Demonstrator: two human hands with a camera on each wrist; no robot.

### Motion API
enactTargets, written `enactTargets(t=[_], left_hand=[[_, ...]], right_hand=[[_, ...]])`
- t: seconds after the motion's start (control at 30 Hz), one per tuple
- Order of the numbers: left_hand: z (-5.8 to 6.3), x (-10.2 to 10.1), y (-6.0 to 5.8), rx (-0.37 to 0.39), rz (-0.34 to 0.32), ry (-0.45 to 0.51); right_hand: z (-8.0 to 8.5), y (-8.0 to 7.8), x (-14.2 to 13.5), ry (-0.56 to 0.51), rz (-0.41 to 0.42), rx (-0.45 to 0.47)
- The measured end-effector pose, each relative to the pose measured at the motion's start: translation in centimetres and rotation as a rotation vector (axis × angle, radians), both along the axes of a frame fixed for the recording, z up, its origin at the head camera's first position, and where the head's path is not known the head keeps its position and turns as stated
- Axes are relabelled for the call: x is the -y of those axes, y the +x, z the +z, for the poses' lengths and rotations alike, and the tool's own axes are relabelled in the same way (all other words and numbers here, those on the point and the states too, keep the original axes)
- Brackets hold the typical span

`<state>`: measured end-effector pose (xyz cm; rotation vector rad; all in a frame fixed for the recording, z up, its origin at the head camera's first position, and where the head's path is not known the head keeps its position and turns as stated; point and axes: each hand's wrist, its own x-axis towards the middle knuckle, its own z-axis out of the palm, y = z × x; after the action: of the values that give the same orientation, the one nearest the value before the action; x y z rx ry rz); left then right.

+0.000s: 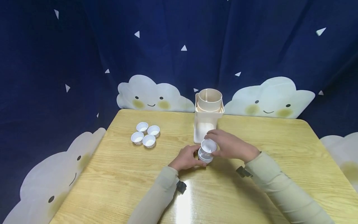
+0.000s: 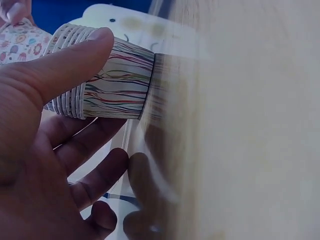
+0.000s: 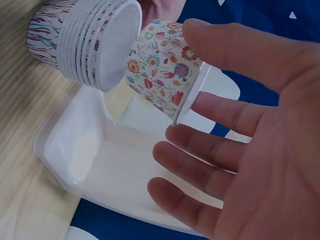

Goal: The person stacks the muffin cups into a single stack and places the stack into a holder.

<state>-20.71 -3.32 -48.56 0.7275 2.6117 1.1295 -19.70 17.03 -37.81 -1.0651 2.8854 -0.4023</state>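
Note:
A stack of nested paper cups [image 2: 117, 82] stands on the table, its lowest cup printed with wavy coloured lines. My left hand [image 1: 186, 158] grips this stack, thumb on one side and fingers on the other. Just above the stack's mouth, my right hand [image 1: 230, 144] pinches a single paper cup [image 3: 162, 70] by its rim. That cup has a floral print and a white inside, and it is tilted. In the right wrist view it looks apart from the stack's open top cup [image 3: 117, 47].
Several white-lined paper cups [image 1: 149, 141] stand in a cluster on the left of the wooden table [image 1: 112, 186]. Behind my hands is a cream plastic stand [image 1: 205, 127] with a round cylinder [image 1: 210, 99] on top. A dark blue curtain [image 1: 167, 62] with clouds hangs behind the table.

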Motion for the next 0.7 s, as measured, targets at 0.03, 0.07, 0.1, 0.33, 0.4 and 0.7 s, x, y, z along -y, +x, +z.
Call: enactTargets(t=[0.03, 0.07, 0.1, 0.33, 0.4, 0.7], left_hand=[[0.1, 0.0, 0.0, -0.003, -0.004, 0.0], [0.1, 0.0, 0.0, -0.003, -0.007, 0.003], [0.1, 0.0, 0.0, -0.004, -0.009, 0.004], [-0.6, 0.0, 0.1, 0.014, -0.015, 0.006], [-0.7, 0.1, 0.1, 0.02, -0.013, 0.006], [0.0, 0.0, 0.2, 0.009, -0.014, 0.002]], right_hand=[[0.0, 0.1, 0.0, 0.0, 0.001, 0.001], [0.0, 0.2, 0.1, 0.001, -0.001, 0.006], [0.0, 0.2, 0.1, 0.002, -0.004, 0.012], [-0.8, 0.4, 0.4, 0.022, -0.01, 0.043], [-1.0, 0.4, 0.5, 0.032, -0.009, 0.042], [-1.3, 0.4, 0.4, 0.025, -0.014, 0.026]])
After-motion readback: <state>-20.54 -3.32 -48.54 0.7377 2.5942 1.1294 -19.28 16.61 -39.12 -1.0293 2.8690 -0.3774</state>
